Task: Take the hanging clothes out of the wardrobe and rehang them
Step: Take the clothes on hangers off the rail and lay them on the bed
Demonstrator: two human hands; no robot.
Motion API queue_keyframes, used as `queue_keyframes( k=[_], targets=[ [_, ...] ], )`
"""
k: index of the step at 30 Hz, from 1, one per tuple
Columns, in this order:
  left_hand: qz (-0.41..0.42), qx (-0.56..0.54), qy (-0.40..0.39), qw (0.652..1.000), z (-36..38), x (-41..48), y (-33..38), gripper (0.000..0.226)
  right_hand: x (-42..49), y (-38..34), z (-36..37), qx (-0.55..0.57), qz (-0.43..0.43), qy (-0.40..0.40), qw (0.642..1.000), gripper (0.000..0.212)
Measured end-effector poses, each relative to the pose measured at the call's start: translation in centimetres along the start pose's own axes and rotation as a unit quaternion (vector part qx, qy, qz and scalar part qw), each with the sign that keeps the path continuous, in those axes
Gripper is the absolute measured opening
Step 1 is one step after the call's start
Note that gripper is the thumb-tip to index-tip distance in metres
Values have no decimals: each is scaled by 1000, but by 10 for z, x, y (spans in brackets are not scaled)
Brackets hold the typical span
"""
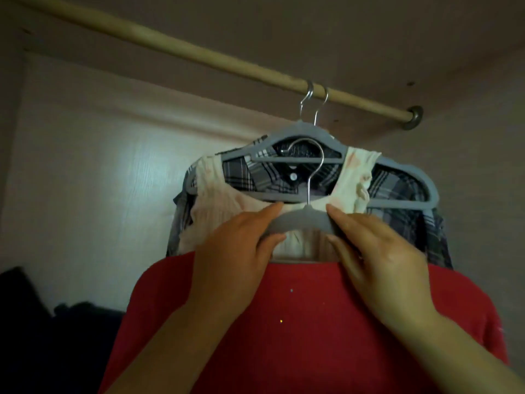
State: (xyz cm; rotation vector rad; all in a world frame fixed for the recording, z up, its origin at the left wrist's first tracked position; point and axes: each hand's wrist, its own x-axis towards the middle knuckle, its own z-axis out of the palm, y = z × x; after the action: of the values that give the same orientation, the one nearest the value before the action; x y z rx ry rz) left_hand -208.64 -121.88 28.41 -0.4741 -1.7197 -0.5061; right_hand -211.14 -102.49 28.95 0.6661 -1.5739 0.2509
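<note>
Two hangers (312,132) sit on the rod (199,52), crowded toward its right end near the socket (414,116). A plaid shirt (397,189) hangs behind and a cream top (216,200) in front. Where's the third?

— Off the rod. The left hand (238,245) and right hand (377,251) are apart, each clamped on a shoulder of the grey hanger (301,220), either side of its neck. The red garment (284,322) hangs from it, low and nearest the camera.

— What could go wrong?

— Its hook (309,166) stands right in front of the hung hangers' bars. Lifted straight up, I'd judge it could snag a bar or the cream top's strap and pull that off. The red cloth also hides everything beneath the hands.

— And room?

— Plenty of bare rod to the left, very little on the right before the socket. The wardrobe ceiling (341,38) sits close above the rod, so the hook probably has to tip over it rather than rise high.
</note>
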Motion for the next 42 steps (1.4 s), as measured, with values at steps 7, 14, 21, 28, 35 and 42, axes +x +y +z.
queue_keyframes(
  k=[7, 14, 21, 28, 35, 42],
  targets=[
    [-71, -18, -107, 992, 1, -117, 68, 44, -115, -23, -73, 30, 57, -66, 996, 36],
    [-116, -59, -167, 977, -21, -224, 186, 38, -231, -43, -189, 36, 135, -134, 981, 38],
    [-114, -80, -228, 964, -52, -287, 296, 37, -302, -63, -316, 40, 206, -173, 962, 38],
    [-69, -169, -247, 952, -80, -323, 381, 35, -342, -94, -433, -28, 260, -170, 950, 32],
    [10, -325, -240, 915, -126, -365, 478, 32, -366, -171, -581, -196, 314, -178, 912, 32],
    [88, -495, -294, 813, -200, -399, 615, 34, -361, -272, -756, -358, 407, -195, 817, 34]
  ],
)
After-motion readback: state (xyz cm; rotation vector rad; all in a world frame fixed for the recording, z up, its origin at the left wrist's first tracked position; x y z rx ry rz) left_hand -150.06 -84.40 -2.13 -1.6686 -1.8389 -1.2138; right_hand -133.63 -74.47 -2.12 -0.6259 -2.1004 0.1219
